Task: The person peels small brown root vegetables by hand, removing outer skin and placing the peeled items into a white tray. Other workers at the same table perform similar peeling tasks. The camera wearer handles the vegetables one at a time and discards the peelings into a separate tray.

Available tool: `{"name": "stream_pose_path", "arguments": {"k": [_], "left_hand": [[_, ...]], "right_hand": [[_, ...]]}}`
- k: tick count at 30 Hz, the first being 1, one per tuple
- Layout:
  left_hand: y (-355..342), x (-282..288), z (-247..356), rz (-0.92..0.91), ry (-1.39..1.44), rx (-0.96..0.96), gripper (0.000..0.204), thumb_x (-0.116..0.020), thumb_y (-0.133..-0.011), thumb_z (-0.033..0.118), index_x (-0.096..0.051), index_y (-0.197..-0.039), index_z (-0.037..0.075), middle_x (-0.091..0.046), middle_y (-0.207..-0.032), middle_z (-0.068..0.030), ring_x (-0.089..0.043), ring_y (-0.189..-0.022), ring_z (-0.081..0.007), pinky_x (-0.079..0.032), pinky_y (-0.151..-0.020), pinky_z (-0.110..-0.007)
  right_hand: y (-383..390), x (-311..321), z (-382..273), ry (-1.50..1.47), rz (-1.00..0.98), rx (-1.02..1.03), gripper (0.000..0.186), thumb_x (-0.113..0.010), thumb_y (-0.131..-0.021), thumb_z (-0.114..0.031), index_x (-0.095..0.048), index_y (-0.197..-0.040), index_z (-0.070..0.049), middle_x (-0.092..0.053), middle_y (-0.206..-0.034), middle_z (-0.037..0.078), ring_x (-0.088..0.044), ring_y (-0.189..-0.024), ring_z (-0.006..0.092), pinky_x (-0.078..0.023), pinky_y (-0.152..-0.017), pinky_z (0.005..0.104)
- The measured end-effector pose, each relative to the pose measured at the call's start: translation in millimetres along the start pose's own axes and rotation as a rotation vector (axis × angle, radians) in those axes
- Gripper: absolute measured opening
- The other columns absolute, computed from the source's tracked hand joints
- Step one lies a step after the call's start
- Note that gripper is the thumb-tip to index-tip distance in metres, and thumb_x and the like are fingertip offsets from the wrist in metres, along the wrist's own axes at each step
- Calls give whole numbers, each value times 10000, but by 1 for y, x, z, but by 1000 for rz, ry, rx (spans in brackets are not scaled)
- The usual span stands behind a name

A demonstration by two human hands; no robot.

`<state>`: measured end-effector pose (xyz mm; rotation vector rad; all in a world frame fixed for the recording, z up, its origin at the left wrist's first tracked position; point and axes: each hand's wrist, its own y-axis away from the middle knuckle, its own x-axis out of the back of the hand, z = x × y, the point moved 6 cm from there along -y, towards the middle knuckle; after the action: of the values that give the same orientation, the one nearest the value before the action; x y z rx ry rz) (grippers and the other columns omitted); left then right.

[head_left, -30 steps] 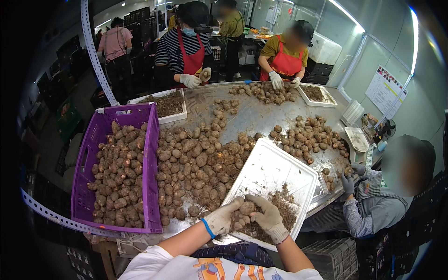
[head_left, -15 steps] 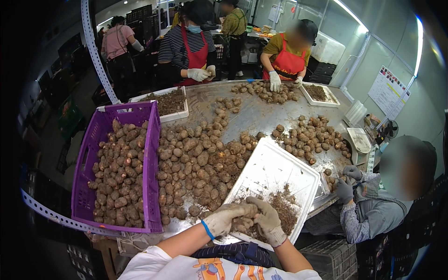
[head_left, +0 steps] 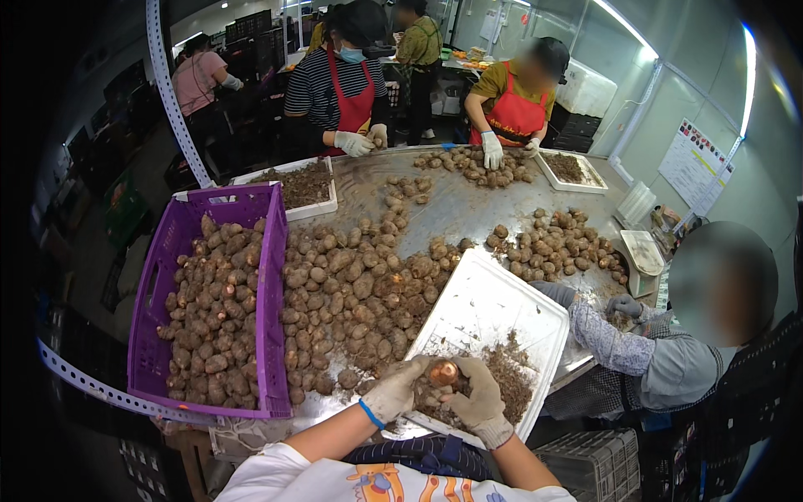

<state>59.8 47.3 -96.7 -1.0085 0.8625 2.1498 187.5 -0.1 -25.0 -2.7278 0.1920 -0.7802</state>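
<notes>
Between my two gloved hands, above the near end of a white foam tray, is a brown taro with its pale orange end facing up. My left hand is curled round its left side, in a dirty work glove with a blue band at the wrist. Against the other side press the bent fingers of my right hand, gloved alike. Loose brown peelings and root hairs lie in the tray beneath and beside my hands. A heap of unsorted-looking taros spreads over the metal table left of the tray.
A purple crate full of taros stands at the left. Another pile of taros lies beyond the tray, near a scale. Co-workers stand across the table and at the right, one arm reaching beside my tray. A grey crate sits below.
My hands have turned and parted slightly, so the taro's orange end now shows. The co-worker at the right has stretched an arm toward the table. Across the table, a masked co-worker's hands have shifted.
</notes>
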Motion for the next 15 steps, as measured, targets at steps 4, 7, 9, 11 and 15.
{"name": "stream_pose_path", "arguments": {"k": [4, 7, 9, 11, 15], "left_hand": [[-4, 7, -7, -2, -48, 78, 451, -394, -1034, 375, -507, -1254, -2, -617, -1149, -129, -631, -1029, -209, -578, -813, -348], [-11, 18, -15, 143, -90, 0, 456, -394, -1038, 356, -515, -1263, -22, -628, -1113, -113, -637, -955, -186, -556, -783, -299], [-8, 10, -8, 128, -308, -18, 432, -412, -1031, 307, -524, -1274, -32, -638, -1047, -98, -630, -905, -167, -537, -749, -275], [-7, 8, -1, 142, -504, -27, 414, -423, -1021, 262, -534, -1281, -40, -646, -1000, -91, -625, -874, -154, -523, -730, -262], [-8, 4, 6, 178, -549, 44, 417, -490, -986, 244, -545, -1294, -32, -657, -954, -102, -622, -850, -158, -519, -755, -288]], "right_hand": [[0, 0, -2, 75, 38, 70, 559, -838, -653, -193, -607, -1133, -22, -616, -999, 163, -609, -923, 344, -497, -812, 402], [-1, 0, -2, 100, 64, 98, 549, -835, -657, -195, -611, -1129, -26, -619, -989, 155, -612, -905, 343, -500, -801, 400], [2, -1, 8, 133, 73, 43, 537, -830, -667, -197, -614, -1129, -31, -621, -989, 152, -618, -891, 334, -502, -794, 396], [4, -5, 20, 172, 52, -74, 521, -824, -682, -199, -617, -1131, -36, -626, -996, 149, -628, -878, 318, -503, -789, 389], [9, -6, 54, 13, 14, -470, 430, -735, -793, -214, -614, -1169, -43, -673, -973, 152, -668, -883, 263, -510, -763, 361]]}}
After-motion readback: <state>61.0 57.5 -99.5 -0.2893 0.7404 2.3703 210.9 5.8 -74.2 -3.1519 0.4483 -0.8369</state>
